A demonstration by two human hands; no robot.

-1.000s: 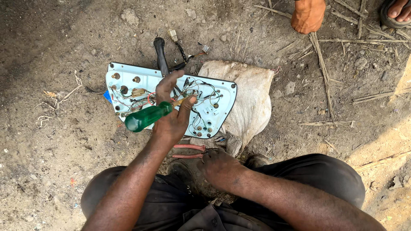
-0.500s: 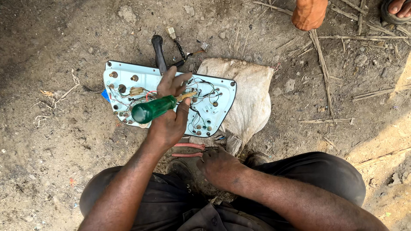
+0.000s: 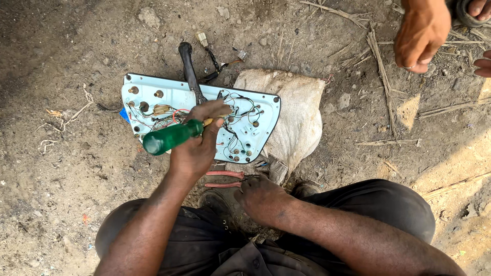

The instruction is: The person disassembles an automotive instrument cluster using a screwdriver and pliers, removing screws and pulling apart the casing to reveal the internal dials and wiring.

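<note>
My left hand (image 3: 197, 148) is shut on a screwdriver with a green handle (image 3: 169, 138), its shaft pointing into the wiring on the back of a pale blue instrument panel (image 3: 153, 94) that lies on the dirt. Thin wires and small brass fittings cover the panel. A black cable (image 3: 188, 66) runs across its top edge. My right hand (image 3: 261, 197) rests low near my knees with bent fingers on the head of red-handled pliers (image 3: 222, 179); whether it grips them is unclear.
A dirty cloth sack (image 3: 296, 112) lies under the panel's right end. Loose connectors (image 3: 204, 41) sit beyond the panel. Another person's hand (image 3: 422, 33) hangs at the top right, with toes (image 3: 478, 7) beside it. Dry sticks and stones litter the ground.
My left hand has shifted slightly over the panel, and the green handle now tilts lower to the left. The other person's hand has come down further into view. My right hand has stayed put.
</note>
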